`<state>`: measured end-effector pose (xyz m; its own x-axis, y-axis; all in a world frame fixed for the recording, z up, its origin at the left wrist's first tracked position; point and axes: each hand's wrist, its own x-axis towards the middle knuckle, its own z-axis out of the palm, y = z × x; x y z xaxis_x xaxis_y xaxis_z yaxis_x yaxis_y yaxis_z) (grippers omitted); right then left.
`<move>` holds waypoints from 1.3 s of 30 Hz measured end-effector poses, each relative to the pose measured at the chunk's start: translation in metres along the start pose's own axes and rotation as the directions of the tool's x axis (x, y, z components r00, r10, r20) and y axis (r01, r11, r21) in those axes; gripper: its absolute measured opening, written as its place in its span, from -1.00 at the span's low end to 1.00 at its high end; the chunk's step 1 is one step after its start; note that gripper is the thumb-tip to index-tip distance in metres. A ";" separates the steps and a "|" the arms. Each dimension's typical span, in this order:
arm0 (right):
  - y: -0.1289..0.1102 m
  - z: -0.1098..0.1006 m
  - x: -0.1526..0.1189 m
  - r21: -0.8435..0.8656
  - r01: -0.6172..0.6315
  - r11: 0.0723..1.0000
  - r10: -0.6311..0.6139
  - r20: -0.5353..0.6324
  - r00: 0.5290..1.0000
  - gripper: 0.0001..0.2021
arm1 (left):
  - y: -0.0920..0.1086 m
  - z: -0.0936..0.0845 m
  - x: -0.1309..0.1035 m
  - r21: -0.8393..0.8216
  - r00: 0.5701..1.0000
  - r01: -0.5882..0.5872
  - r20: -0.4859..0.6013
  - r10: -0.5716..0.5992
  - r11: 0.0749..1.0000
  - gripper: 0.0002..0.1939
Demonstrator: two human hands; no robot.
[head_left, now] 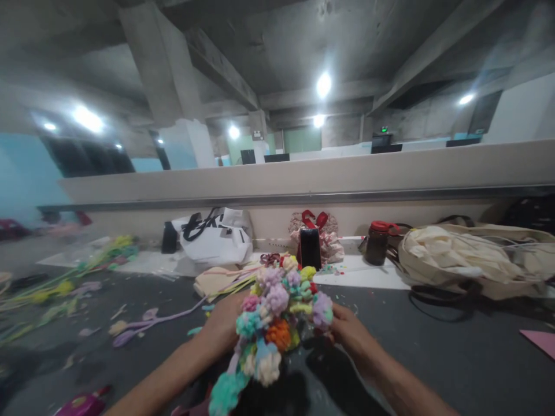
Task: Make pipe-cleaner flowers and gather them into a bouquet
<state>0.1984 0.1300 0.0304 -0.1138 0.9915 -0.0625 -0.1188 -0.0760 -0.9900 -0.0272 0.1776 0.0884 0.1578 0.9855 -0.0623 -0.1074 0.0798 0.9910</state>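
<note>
A bunch of fluffy flowers (277, 300) in lilac, teal, orange, yellow and cream stands in the middle, between my two hands. My left hand (232, 315) is at its left side, with the fingers hidden behind the blooms. At the right edge, my right hand (342, 323) has its fingers bent against a lilac flower (322, 310); what they grip is too hidden to make out. A teal flower (228, 393) hangs lowest, towards the front. Behind the bunch a black phone (310, 248) stands upright.
Purple flower stems (160, 320) and yellow-green ones (65, 289) lie on the dark table at left. A white bag (217, 237), a red-lidded bottle (377, 242) and a cream bag (468, 260) stand along the back partition (312, 176). A magenta object (82, 404) lies front left.
</note>
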 end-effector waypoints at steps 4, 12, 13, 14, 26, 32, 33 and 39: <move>-0.001 -0.003 -0.001 0.234 -0.036 0.971 0.040 -0.013 0.999 -0.67 | 0.000 -0.001 0.001 0.640 0.964 -0.245 0.238 0.116 0.728 -0.85; -0.008 0.006 -0.013 0.264 -0.062 0.963 0.012 0.186 0.982 -0.64 | -0.012 0.001 0.010 0.883 0.895 -0.436 0.405 0.188 0.174 -0.79; -0.006 0.005 -0.013 0.252 -0.054 0.966 0.010 0.173 0.985 -0.66 | -0.014 0.002 0.011 0.890 0.893 -0.436 0.408 0.189 0.137 -0.79; -0.003 0.004 -0.011 0.242 -0.051 0.969 0.012 0.162 0.987 -0.67 | -0.015 0.003 0.012 0.895 0.892 -0.433 0.409 0.190 0.105 -0.79; 0.010 -0.011 -0.007 0.204 -0.003 0.979 -0.015 0.087 0.996 -0.63 | -0.030 0.010 0.020 0.896 0.869 -0.444 0.434 0.239 -0.013 -0.83; 0.002 -0.007 -0.015 0.192 0.059 0.980 -0.076 0.079 0.994 -0.66 | -0.036 0.009 0.024 0.868 0.824 -0.493 0.442 0.355 0.063 -0.80; 0.002 -0.006 -0.016 0.201 0.066 0.977 -0.085 0.083 0.993 -0.66 | -0.037 0.009 0.025 0.861 0.816 -0.502 0.440 0.374 0.081 -0.78; -0.003 0.002 -0.024 0.248 0.066 0.967 -0.108 0.160 0.981 -0.67 | -0.041 0.008 0.031 0.796 0.786 -0.563 0.433 0.441 0.222 -0.72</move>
<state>0.1999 0.1062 0.0352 -0.2567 0.9642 0.0660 -0.3669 -0.0340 -0.9296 -0.0098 0.2039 0.0468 0.5020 0.7450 0.4393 0.6685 -0.6565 0.3495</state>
